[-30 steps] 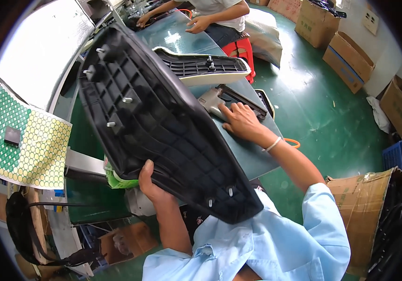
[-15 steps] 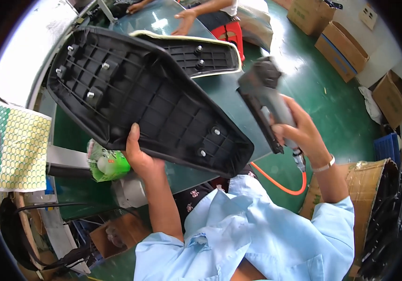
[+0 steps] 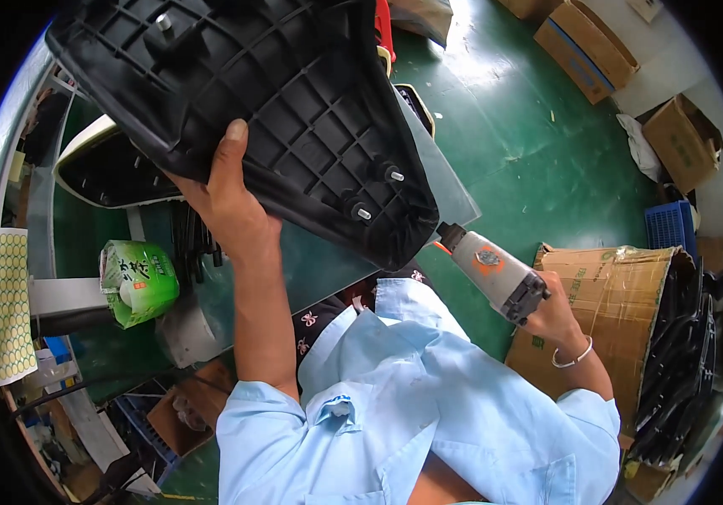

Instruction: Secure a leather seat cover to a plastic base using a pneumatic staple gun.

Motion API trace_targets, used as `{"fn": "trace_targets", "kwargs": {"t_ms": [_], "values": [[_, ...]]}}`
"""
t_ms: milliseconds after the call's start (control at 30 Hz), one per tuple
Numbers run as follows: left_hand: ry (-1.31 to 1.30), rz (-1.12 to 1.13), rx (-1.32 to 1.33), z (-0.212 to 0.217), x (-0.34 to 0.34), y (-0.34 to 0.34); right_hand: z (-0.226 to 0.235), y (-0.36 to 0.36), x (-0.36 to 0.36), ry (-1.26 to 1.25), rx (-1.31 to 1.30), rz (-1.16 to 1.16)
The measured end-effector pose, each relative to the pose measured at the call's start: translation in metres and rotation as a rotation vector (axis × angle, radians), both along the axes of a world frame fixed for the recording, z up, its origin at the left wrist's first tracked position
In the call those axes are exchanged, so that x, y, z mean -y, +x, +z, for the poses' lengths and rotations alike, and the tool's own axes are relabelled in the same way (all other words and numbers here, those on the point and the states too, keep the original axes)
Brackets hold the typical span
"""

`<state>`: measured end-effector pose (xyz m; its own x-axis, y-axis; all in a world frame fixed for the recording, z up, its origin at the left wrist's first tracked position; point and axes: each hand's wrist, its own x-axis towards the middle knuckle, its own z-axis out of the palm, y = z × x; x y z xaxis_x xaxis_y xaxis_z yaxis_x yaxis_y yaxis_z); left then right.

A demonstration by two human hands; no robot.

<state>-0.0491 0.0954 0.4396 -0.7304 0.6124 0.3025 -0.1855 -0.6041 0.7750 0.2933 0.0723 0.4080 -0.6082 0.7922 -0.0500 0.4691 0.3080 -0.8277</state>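
Note:
A black motorcycle seat (image 3: 281,93) is held tilted above the table, its ribbed underside toward me with metal bolts sticking out. My left hand (image 3: 231,206) grips its near edge, thumb on the ribbed base and fingers hidden beneath. In my right hand (image 3: 557,313) is a grey pneumatic staple gun (image 3: 492,265). The gun's dark nose is right by the narrow end of the seat; whether they touch I cannot tell. Behind the gun's body most of the right fingers are hidden.
Under the seat lies a glass-topped table (image 3: 446,164). A pale-edged seat piece (image 3: 84,172) shows at left, beside a green plastic package (image 3: 138,282). To my right stands a large cardboard box (image 3: 589,295) of black parts. A blue crate (image 3: 669,229) is beyond it.
The seat has come up closer to me, filling more of the view. My right hand has lowered and turned the staple gun, bringing its nose to the seat's narrow end.

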Motion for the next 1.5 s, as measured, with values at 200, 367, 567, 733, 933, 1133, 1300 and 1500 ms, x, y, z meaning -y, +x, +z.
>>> {"fn": "trace_targets", "kwargs": {"t_ms": [200, 367, 567, 733, 933, 1133, 1300, 1500], "values": [[0.013, 0.104, -0.121, 0.001, -0.011, 0.002, 0.005, -0.028, -0.014, -0.020, 0.097, 0.040], [0.051, 0.122, -0.233, 0.007, -0.011, 0.006, 0.013, -0.046, -0.023, -0.113, 0.128, 0.027], [0.006, 0.182, -0.234, 0.004, -0.012, 0.000, 0.006, -0.035, -0.013, -0.317, 0.004, -0.093], [-0.031, 0.182, -0.189, 0.002, -0.009, -0.005, 0.010, -0.036, -0.006, -0.416, -0.040, -0.141], [-0.011, 0.170, -0.153, 0.002, -0.012, -0.002, 0.009, -0.038, -0.008, -0.443, -0.024, -0.171], [-0.017, 0.144, -0.173, 0.001, -0.017, -0.004, 0.005, -0.039, -0.015, -0.120, 0.072, -0.067], [-0.021, -0.082, -0.247, 0.004, -0.022, -0.009, 0.026, -0.057, -0.029, -0.006, 0.234, 0.138], [0.029, 0.010, -0.274, 0.016, -0.025, 0.007, 0.034, -0.057, -0.037, 0.055, 0.345, 0.237]]}}
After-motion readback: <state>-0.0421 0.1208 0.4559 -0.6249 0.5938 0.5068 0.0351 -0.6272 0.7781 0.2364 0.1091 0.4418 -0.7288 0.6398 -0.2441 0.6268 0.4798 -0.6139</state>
